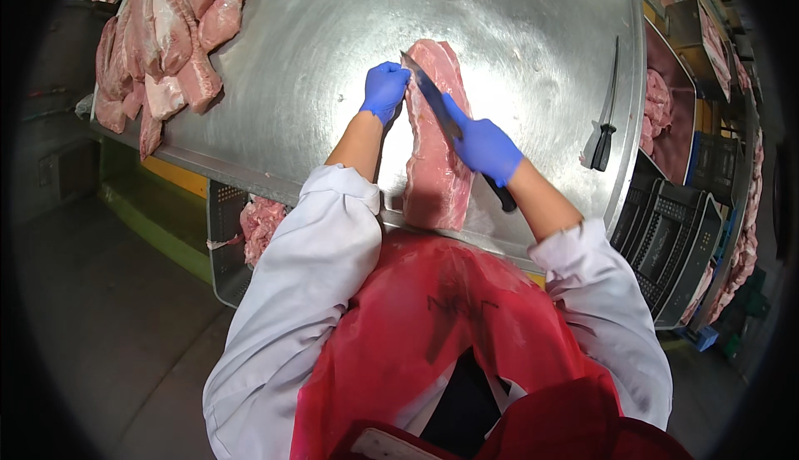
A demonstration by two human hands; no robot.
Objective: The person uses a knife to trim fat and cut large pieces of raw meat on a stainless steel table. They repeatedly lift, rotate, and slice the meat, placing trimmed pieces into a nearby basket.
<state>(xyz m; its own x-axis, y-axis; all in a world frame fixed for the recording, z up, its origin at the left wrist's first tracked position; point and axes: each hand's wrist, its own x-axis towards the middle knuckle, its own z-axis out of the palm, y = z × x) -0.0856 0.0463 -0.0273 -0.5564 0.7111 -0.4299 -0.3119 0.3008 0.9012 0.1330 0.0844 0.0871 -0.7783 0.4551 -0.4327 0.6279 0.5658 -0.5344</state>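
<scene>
A long piece of pale pink pork loin [434, 169] lies lengthwise in front of me on the steel table [308, 60]. My right hand [487, 148], in a blue glove, is wrapped round the black handle of a knife [431, 98]. Its blade slants up and left across the loin, with the tip at the far left edge. My left hand [385, 89], also gloved in blue, is closed at that left edge beside the tip. Its fingers appear to pinch a bit of the meat's edge, though the grip is partly hidden.
Several pork pieces [171, 35] are heaped at the far left of the table. A sharpening steel [610, 110] with a black handle lies near the right edge. Beyond that edge are a bin of meat [656, 102] and dark crates [670, 243]. A crate of trimmings [262, 223] stands below the front left edge.
</scene>
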